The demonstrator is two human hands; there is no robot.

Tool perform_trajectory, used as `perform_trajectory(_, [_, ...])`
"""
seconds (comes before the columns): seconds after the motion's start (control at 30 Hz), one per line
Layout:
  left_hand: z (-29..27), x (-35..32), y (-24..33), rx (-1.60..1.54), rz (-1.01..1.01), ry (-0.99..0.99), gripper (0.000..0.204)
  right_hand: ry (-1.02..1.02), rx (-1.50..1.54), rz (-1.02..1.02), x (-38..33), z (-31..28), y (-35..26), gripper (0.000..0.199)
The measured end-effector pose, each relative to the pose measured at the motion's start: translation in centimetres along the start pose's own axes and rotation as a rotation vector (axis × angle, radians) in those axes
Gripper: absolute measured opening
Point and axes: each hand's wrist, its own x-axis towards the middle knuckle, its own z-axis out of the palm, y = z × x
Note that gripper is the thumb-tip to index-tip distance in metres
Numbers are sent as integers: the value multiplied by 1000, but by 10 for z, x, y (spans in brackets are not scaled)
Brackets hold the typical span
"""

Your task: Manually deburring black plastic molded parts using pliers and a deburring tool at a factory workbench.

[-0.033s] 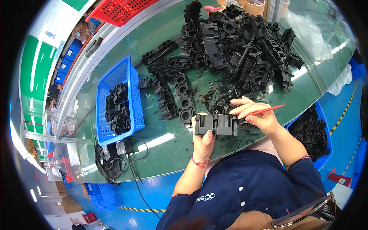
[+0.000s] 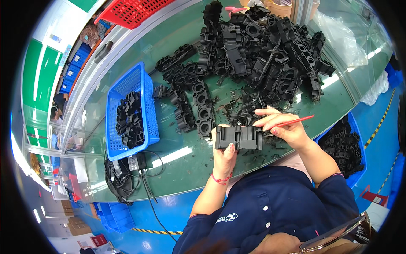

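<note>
My left hand (image 2: 225,157) grips a black moulded plastic part (image 2: 239,138) from its left side, thumb on the near face. Between the fingers of my right hand (image 2: 284,127) is a thin red pen-shaped tool (image 2: 298,120), held like a pencil. The tool's working end is hidden at the part's right edge. Just beyond both hands lie black plastic scraps (image 2: 243,103) on the green tabletop (image 2: 177,163). Behind them rises a large heap of similar black parts (image 2: 266,51), with a few loose ones (image 2: 203,108) to its left.
A blue basket (image 2: 148,106) with black parts stands on the left. Black cables and a small box (image 2: 137,162) lie near it. Below the table's right edge, a blue bin (image 2: 359,165) holds black pieces. Clear plastic bags (image 2: 342,40) lie far right; a red basket (image 2: 131,12) is far left.
</note>
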Motion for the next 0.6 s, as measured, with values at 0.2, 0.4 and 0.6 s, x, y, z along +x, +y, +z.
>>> perform_trajectory(0.2, [-2, -2, -4, 21, -17, 34, 52, -124, -509, -240, 2, -3, -5, 8])
perform_trajectory(0.4, [-9, -3, -11, 12, -25, 68, 62, 54, -994, -339, 4, -10, 6, 11])
perform_trajectory(0.6, [-15, 2, -13, 116, -77, -3, 73, 153, -398, -75, 2, -8, 2, 7])
